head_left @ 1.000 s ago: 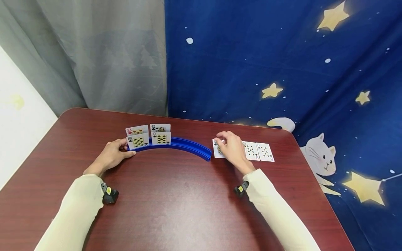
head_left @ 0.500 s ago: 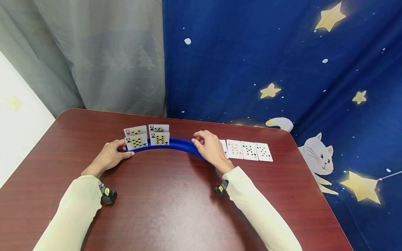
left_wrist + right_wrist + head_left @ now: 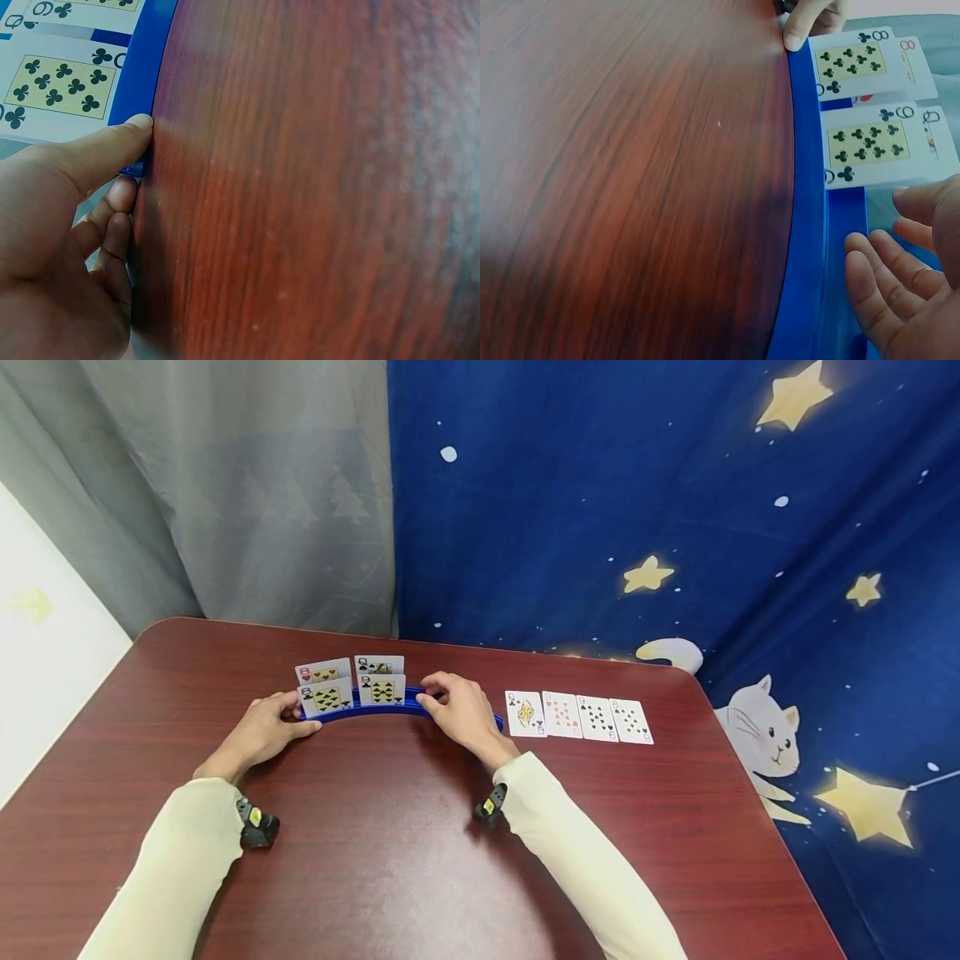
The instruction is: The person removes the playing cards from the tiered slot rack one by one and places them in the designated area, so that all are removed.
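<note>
One left hand [image 3: 262,731] pinches the left end of the curved blue card holder [image 3: 808,217], thumb on its near rim and the other fingers curled at the tip. Just right of that thumb, the eight of clubs [image 3: 327,698] stands upright in the holder, with the eight of hearts [image 3: 322,671] behind it. Farther from those fingers, between the two hands, the nine of clubs [image 3: 382,690] stands in front of a black queen [image 3: 379,665]. Just right of this pair, the right hand [image 3: 461,714] hovers over the trough, fingers loosely bent, thumb apart from them, holding nothing; whether a fingertip touches the holder, I cannot tell. To the right of its fingers, four cards lie face up on the reddish-brown table [image 3: 420,860]: the queen of clubs [image 3: 526,714] nearest, then a hearts card [image 3: 562,716], then two black-suited number cards [image 3: 597,718].
</note>
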The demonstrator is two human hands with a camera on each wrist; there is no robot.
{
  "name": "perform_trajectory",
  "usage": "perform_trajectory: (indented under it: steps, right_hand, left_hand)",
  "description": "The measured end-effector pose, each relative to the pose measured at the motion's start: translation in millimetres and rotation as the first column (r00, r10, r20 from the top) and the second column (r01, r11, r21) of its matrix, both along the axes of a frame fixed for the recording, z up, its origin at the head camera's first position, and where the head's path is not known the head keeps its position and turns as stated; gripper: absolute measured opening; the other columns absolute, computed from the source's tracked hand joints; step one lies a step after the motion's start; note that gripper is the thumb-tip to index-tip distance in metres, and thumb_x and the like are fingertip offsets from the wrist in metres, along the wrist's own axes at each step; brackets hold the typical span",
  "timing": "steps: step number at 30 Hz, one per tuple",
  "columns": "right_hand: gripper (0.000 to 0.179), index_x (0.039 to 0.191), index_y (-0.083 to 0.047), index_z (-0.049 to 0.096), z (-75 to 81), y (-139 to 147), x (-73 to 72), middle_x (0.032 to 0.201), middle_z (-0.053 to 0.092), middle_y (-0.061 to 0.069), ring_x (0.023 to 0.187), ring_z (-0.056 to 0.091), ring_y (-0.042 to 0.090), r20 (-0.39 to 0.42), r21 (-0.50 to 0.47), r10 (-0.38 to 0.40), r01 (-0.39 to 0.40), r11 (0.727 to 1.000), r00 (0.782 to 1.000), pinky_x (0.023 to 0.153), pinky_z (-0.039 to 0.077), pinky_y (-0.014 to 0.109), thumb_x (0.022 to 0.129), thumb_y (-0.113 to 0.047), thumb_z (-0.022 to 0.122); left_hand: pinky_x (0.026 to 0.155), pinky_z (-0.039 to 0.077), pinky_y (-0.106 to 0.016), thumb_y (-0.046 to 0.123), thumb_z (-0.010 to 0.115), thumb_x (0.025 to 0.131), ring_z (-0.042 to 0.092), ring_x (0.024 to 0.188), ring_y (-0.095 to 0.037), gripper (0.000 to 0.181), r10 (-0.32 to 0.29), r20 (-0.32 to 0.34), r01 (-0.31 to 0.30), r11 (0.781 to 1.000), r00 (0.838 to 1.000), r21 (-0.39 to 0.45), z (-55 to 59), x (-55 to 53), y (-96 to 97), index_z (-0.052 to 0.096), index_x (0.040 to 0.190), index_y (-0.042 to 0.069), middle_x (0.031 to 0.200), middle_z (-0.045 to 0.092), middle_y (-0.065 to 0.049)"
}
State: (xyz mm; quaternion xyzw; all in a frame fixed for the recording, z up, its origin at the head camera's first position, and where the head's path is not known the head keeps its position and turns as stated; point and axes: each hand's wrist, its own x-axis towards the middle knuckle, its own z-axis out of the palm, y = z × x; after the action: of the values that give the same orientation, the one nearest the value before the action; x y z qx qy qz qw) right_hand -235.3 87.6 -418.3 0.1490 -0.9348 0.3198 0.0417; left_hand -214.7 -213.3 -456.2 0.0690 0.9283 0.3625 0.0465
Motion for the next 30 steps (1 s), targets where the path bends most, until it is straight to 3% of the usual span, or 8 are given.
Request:
perform_trajectory:
  steps: [20, 30]
  right_hand:
    - [0.015, 0.106, -0.024, 0.074, -2.6, -21, -5.2, 0.097, 0.074, -0.008, 0.077, 0.065, 0.002, -0.017, 0.010, 0.021, -0.020, 1.000, 1.000, 0.068, 0.050, 0.026, 0.092, -0.029, 0.071]
    - [0.011, 0.101, -0.025, 0.076, -3.5, -21, -3.9, 0.104, 0.073, -0.007, 0.085, 0.066, 0.007, -0.058, 0.035, 0.012, -0.010, 0.999, 0.998, 0.072, 0.051, 0.027, 0.094, -0.030, 0.069]
  left_hand:
    - [0.083, 0.039, -0.046, 0.023, 0.072, 0.092, 0.052, 0.095, -0.032, 0.035, 0.001, 0.010, -0.001, 1.000, 1.000, -0.008, -0.2, -2.2, -1.6, 0.059, 0.111, -0.002, 0.101, 0.058, -0.018]
    - [0.084, 0.039, -0.047, 0.023, 0.072, 0.092, 0.052, 0.096, -0.033, 0.037, -0.002, 0.003, 0.002, 1.000, 1.000, -0.003, -2.4, -1.9, -1.3, 0.058, 0.113, -0.004, 0.103, 0.057, -0.019]
